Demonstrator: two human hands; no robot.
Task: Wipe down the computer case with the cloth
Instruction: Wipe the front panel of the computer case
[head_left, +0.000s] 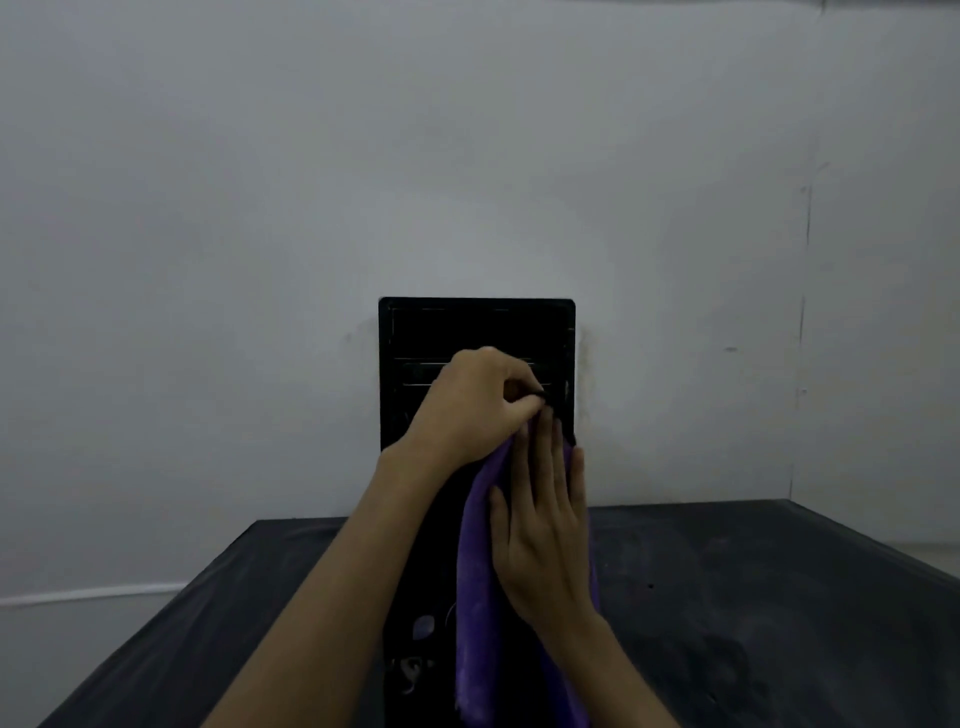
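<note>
The left hand (470, 402) is curled, and the upper edge of the purple cloth (480, 597) is pinched between its thumb and fingers, high on the front panel of the computer case (475, 327). The cloth is hung downward from this grip, its long axis vertical against the panel. The right hand (543, 525) is laid flat on the cloth with the fingers straight and pointed upward, so that the cloth is pressed against the case. The black case is stood upright on the dark tabletop (753, 597), its long axis vertical, its front panel turned toward the camera and its rear set against the white wall (208, 260).
</note>
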